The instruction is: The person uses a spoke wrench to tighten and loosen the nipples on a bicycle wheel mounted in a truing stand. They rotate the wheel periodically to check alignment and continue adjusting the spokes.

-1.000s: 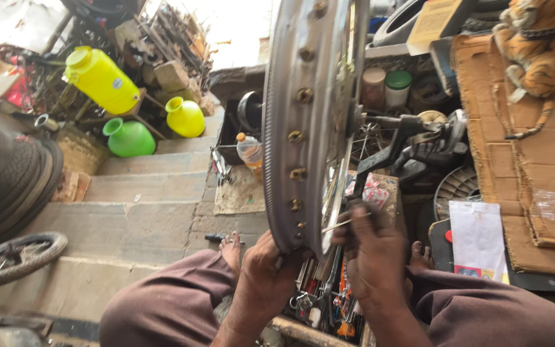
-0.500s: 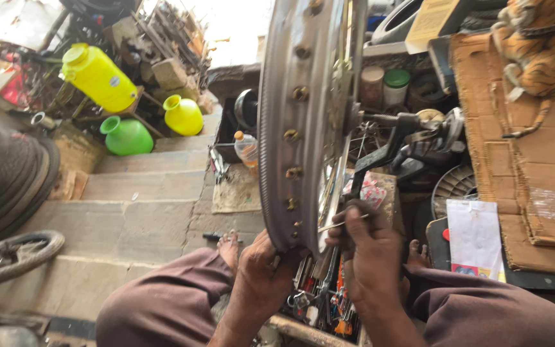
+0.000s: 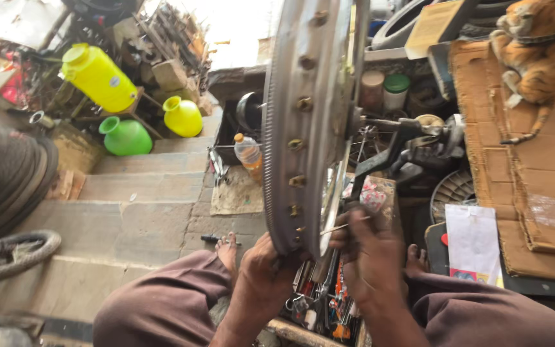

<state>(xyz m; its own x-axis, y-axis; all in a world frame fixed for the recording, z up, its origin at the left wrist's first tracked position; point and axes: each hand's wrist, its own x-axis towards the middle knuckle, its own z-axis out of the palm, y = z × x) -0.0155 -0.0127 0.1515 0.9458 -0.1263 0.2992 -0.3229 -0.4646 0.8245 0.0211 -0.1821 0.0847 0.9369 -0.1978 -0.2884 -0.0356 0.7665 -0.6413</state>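
A silver metal wheel rim (image 3: 303, 122) with brass spoke nipples stands upright on a black truing stand (image 3: 406, 144) in front of me. My left hand (image 3: 266, 273) grips the rim's lower edge from the left. My right hand (image 3: 369, 254) is closed at the rim's right side, pinching a thin spoke (image 3: 342, 226) near the bottom. Below the hands lies a box of hand tools (image 3: 322, 299). My knees in brown trousers frame the bottom of the view.
Concrete steps (image 3: 142, 212) run left. A yellow jug (image 3: 97, 77), a yellow pot (image 3: 183, 117) and a green pot (image 3: 125, 137) stand at back left. Tyres (image 3: 4, 173) lean at left. A plastic bottle (image 3: 249, 154) sits behind the rim. Cardboard (image 3: 534, 186) and a toy cat (image 3: 531, 54) are at right.
The rim has shifted slightly left in view. Both hands stay at its lower edge, the right fingers working at the spoke.
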